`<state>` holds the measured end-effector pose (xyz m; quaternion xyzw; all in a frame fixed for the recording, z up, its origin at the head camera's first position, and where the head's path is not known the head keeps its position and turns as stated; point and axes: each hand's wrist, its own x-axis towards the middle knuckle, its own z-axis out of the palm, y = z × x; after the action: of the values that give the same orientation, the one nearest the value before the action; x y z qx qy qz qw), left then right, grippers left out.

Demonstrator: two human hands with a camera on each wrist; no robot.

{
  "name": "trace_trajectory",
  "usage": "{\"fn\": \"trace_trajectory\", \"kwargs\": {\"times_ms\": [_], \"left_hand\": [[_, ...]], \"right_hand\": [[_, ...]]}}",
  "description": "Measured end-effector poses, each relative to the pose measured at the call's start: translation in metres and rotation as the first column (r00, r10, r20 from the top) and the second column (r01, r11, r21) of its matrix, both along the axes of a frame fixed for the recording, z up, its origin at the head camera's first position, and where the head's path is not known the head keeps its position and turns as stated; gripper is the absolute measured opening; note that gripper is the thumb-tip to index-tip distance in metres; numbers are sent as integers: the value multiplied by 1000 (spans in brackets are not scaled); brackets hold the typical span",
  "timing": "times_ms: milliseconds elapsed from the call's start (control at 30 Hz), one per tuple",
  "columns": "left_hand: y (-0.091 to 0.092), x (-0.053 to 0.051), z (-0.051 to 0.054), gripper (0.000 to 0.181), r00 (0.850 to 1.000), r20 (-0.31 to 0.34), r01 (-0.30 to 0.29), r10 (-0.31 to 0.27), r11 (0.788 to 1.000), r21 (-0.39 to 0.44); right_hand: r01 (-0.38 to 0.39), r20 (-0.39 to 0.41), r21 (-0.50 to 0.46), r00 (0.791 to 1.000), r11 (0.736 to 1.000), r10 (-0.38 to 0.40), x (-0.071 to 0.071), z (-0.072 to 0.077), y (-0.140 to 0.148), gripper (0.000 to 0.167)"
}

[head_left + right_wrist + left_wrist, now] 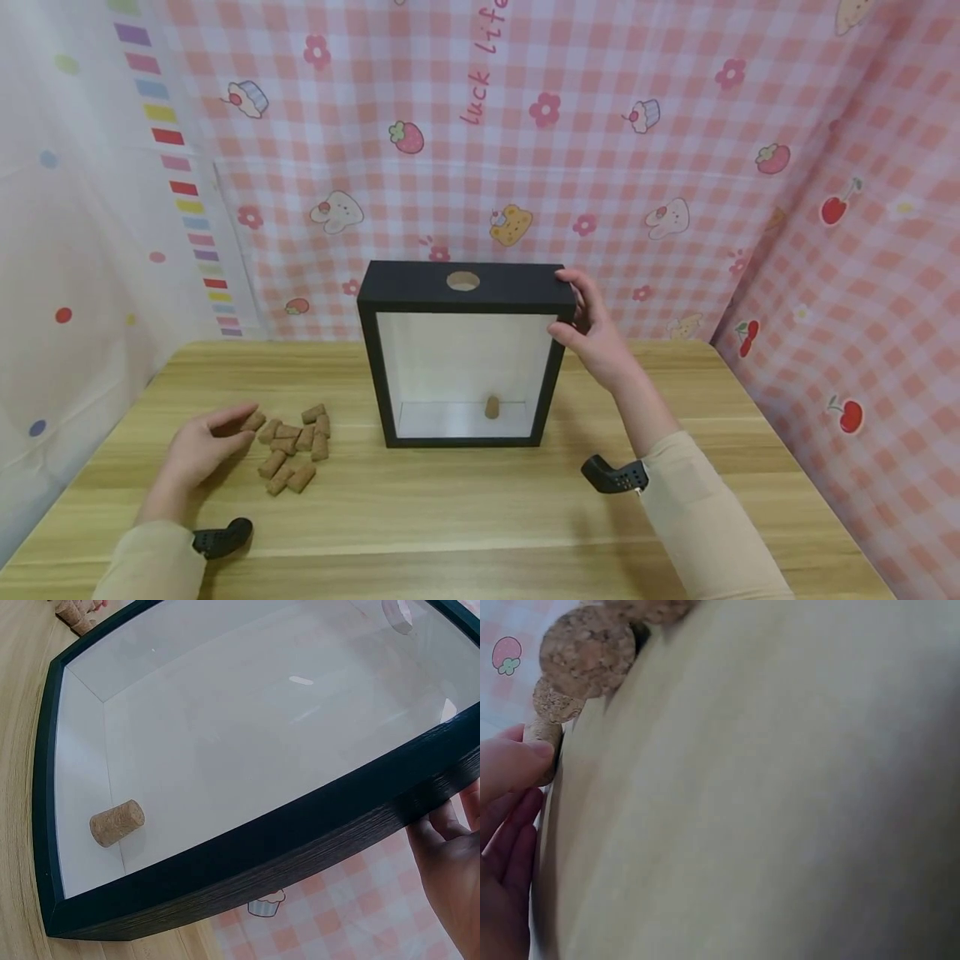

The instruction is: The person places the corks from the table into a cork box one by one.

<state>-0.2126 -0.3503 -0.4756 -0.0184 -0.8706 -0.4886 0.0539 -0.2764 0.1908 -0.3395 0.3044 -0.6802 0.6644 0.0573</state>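
Pinching a cork point(546, 730) between thumb and fingers, the left hand point(197, 446) sits low over the wooden table point(450, 517), at ten o'clock of a cluster of loose corks point(287, 432). In the head view, with twelve o'clock on the far side, the round hole point(463, 281) in the top of the upright black box point(405, 287) lies at about two o'clock from that pinch, and higher, facing upward; on this relation the placing of the cork would seem to turn. The fingers cover much of the cork, so its long axis cannot be told for certain. The right hand point(600, 342) is nearer the hole, at roughly three o'clock from it, but is taken up with gripping the box's corner, thumb on the front edge and fingers at the top and side; the left hand is nearer the loose corks. Behind the clear front pane point(300, 680), toward five o'clock, an inner cork point(492, 407) appears to stand on end on the box floor. Wood grain runs between the loose corks and the box's left edge, which rises at three o'clock from the left hand. Checked cloth point(420, 192) hangs behind the box at twelve o'clock.
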Motion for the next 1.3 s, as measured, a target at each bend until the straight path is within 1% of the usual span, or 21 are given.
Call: {"fn": "trace_trajectory", "kwargs": {"times_ms": [100,133,200,233,300,467,600,667,833,1000,1167,1300], "left_hand": [[-2,0,0,50,1000,4,-4,5,993,-121],[-3,0,0,50,1000,3,-5,5,989,-149],[-4,0,-1,49,1000,-2,-9,9,985,-174],[-5,0,-1,49,1000,-3,-8,8,985,-173],[-7,0,-3,48,1000,-18,-22,19,982,-188],[-9,2,-5,42,997,-63,-56,44,979,-198],[-8,4,-3,40,995,-88,-57,40,979,-197],[-9,4,-2,40,995,-93,-62,43,975,-215],[-10,5,-2,40,995,-91,-69,50,972,-226],[-9,6,-2,40,993,-95,-83,64,975,-207],[-9,7,-2,41,994,-84,-86,71,977,-195],[-9,7,-1,42,994,-77,-94,82,979,-179]], "right_hand": [[-2,3,-6,1000,1000,2,0,0,0,57],[-2,5,-6,1000,1000,2,0,0,0,57],[1,8,-6,1000,1000,-1,0,0,0,57],[3,10,-4,1000,1000,-3,0,-1,0,57],[7,10,-1,1000,1000,-7,0,-1,0,58],[8,7,-2,1000,1000,-8,-1,-2,0,58],[13,8,2,1000,1000,-13,-1,-2,0,59],[17,10,6,1000,1000,-17,-1,-2,0,60],[15,10,7,1000,1000,-15,-1,-1,1,58],[-6,4,16,1000,1000,5,-2,-1,2,57],[-16,8,44,1000,999,16,-1,1,5,59],[-22,-5,64,1000,998,22,-1,3,7,60]]}}
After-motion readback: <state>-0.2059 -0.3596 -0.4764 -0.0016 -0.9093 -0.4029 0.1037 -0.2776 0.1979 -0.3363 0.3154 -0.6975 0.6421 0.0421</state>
